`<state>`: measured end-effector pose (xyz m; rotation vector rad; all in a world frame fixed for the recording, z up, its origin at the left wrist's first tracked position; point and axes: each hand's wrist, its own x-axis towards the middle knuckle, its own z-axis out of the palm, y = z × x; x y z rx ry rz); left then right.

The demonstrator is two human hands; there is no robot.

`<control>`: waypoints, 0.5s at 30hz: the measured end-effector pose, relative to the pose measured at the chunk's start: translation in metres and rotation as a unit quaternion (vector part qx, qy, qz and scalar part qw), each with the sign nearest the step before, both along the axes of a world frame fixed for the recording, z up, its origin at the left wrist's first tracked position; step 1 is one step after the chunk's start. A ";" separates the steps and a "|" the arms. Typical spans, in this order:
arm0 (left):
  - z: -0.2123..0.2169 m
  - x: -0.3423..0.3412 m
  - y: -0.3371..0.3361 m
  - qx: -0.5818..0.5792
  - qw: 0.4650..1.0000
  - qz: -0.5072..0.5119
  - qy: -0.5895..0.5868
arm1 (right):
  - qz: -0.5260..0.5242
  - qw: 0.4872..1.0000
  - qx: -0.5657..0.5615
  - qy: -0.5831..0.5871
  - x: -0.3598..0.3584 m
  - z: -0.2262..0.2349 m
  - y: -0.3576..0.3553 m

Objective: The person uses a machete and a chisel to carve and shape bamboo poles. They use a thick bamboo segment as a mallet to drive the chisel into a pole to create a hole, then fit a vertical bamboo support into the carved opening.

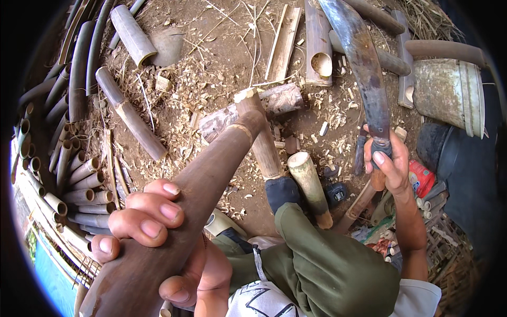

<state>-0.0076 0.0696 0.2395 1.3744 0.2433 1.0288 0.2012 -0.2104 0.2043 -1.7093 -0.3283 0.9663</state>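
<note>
- Brown bamboo pole (211,174) is getting held at a slant by the left hand (158,238), fingers wrapped fully round its lower part, thumb underneath. The top end is resting against the wooden chopping block (264,105) lying on the dirt.
- The right hand (391,164) is gripping the big curved machete (364,68) with fingers closed tight on the handle, blade raised well to the right of the block and pointing away.
- I'm thinking the chop should be landing near the block, where the pole's supported, not mid-span where it'd bounce.
- The left fingers are sitting far back from the block, which looks safe to me.
- A short pale bamboo piece (309,185) is leaning just below the block, by the knee in green trousers (327,259), and could be getting in the swing's way.
</note>
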 end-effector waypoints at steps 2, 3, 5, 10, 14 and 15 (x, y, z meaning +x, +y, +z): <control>-0.002 0.001 -0.001 0.003 1.000 0.008 -0.001 | 0.007 1.000 -0.023 -0.004 0.001 0.001 0.002; -0.002 0.001 -0.001 0.007 1.000 0.002 -0.001 | 0.010 0.999 -0.034 -0.006 0.002 0.000 0.003; -0.001 0.002 0.001 0.019 1.000 -0.021 0.000 | 0.021 0.997 -0.059 -0.040 0.002 -0.005 0.006; -0.002 0.005 -0.002 0.030 0.999 -0.040 0.019 | 0.207 0.918 -0.196 -0.276 0.039 -0.018 0.032; 0.002 0.003 -0.006 0.029 0.999 -0.005 0.014 | 0.394 0.790 -0.155 -0.443 0.070 -0.050 0.069; 0.003 0.004 -0.007 0.028 0.999 0.001 0.016 | 0.427 0.765 -0.133 -0.463 0.073 -0.050 0.082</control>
